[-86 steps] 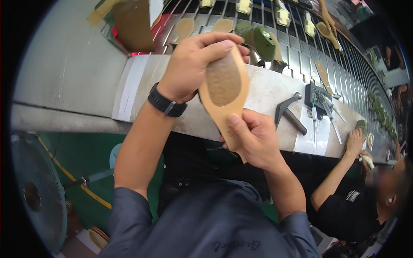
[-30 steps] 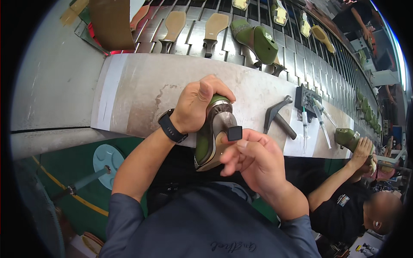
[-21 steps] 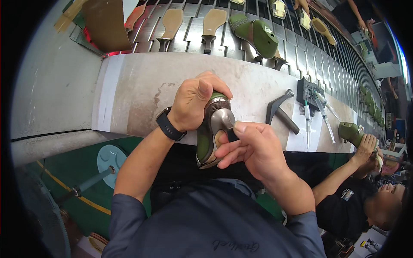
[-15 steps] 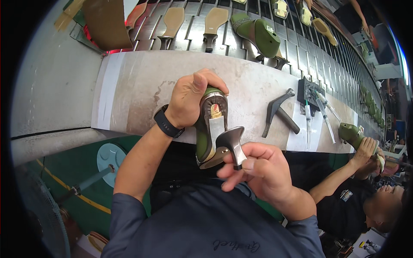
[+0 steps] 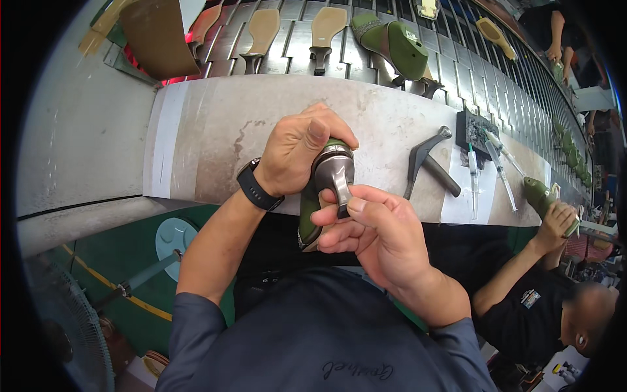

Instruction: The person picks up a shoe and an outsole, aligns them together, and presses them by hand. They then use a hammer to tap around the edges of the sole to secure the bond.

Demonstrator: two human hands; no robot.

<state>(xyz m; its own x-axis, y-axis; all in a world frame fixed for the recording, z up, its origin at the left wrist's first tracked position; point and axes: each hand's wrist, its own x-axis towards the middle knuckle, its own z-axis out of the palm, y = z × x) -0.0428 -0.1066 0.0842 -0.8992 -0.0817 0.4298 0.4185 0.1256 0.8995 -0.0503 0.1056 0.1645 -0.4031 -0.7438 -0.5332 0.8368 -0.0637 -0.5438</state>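
My left hand [image 5: 294,147], below a black wristwatch, is closed round a green shoe last [image 5: 309,212] with its heel end toward the conveyor. Between the thumb and fingers of my right hand [image 5: 385,238] is a dark, glossy shoe heel [image 5: 340,181]. Its wide cup lies against the heel end of the last, and its narrow tip points back toward me. The cup hides the end of the last that it covers. Whether the heel is fixed or only resting there, I cannot tell.
Right of my hands, a hammer [image 5: 430,163] lies on the worktable [image 5: 215,130]. Several syringes [image 5: 499,173] lean on a black block [image 5: 475,134]. Shoe soles with heels [image 5: 264,32] and a green last [image 5: 401,49] sit on the slatted conveyor. A co-worker [image 5: 529,294] at right handles another green last [image 5: 539,196].
My right hand has moved up and left, bringing the heel from beside the last onto its heel end. The light lining and opening seen before are now covered.
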